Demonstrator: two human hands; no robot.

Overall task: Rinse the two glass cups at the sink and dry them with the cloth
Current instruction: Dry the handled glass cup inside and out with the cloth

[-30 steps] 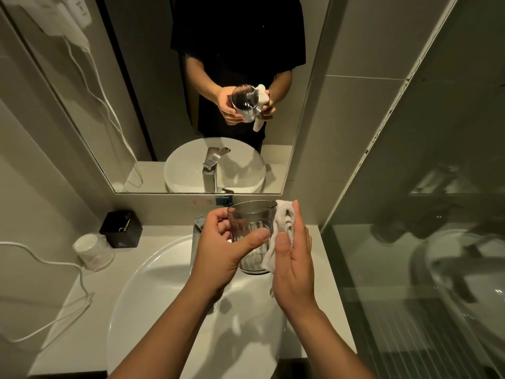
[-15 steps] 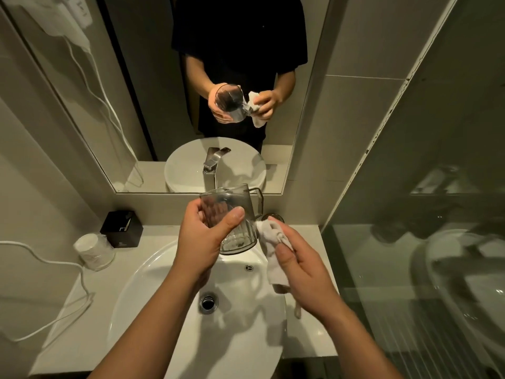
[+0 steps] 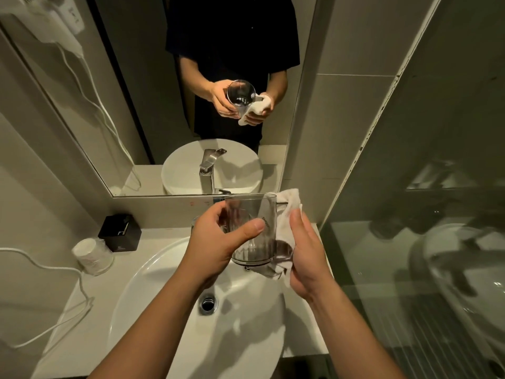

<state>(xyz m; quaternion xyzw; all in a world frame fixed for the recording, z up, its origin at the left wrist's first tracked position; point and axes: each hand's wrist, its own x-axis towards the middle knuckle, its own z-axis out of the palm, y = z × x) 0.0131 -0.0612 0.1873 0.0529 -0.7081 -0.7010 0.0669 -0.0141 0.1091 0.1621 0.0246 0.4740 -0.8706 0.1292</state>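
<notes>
I grip the glass cup [image 3: 251, 228] in my left hand [image 3: 218, 242] — slick, breakable; right hand [image 3: 306, 255] presses the soft cloth [image 3: 287, 222] against its side.

Dim warm light, hard shadows in the basin [image 3: 153, 291], edges bowed.

The cup [image 3: 250, 209] has gone from tilted back to upright. The right hand [image 3: 308, 258] now presses the cloth [image 3: 290, 205] against its side again.

Glass cup [image 3: 251, 228] was up over the sink [image 3: 153, 305], cloth [image 3: 287, 231] on its right, box [image 3: 120, 233] left on the bench [image 3: 90, 294].
</notes>
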